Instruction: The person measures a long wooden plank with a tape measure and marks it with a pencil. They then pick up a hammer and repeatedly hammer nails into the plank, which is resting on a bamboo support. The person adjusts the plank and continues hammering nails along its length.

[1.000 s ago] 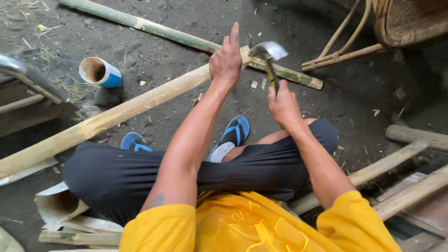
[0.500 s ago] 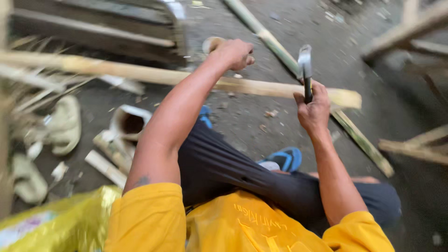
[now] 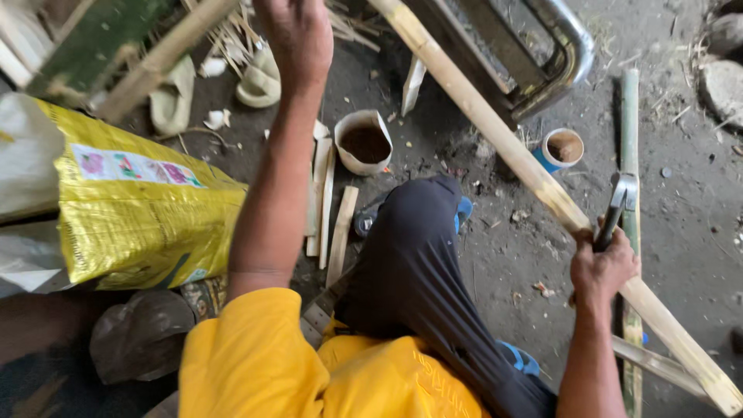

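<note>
fingers, right: curled tight around the dark handle of a hatchet (image 3: 617, 207); right hand (image 3: 602, 267) was a closed fist, knuckles up.
fingers, left: cannot tell; the left hand (image 3: 294, 35) was raised to the top edge of the view, back of the hand toward the camera, fingertips cut off.
hatchet: handle upright in the fist, metal head above the hand, just beside the pale pole.
pale bamboo pole (image 3: 495, 128): long, ran diagonally from top centre to the lower right corner; passed under the right hand, touching or nearly so.
green bamboo pole (image 3: 628, 116): lay on the ground right of the pale pole, roughly vertical in view, crossing behind the hatchet.
left arm: stretched straight up the middle of the view, well apart from the right hand.
leg: dark trouser knee between the arms, blue sandal (image 3: 463, 210) at its end.
ground items: white cup (image 3: 364, 143) with dark contents ahead of the knee; blue-and-white cup (image 3: 559, 151) just beside the pale pole; split bamboo slats (image 3: 329, 205) beside the white cup.
left side: yellow sack (image 3: 147, 213) lying near the left arm.
upper right: bent metal tube (image 3: 569, 54).
</note>
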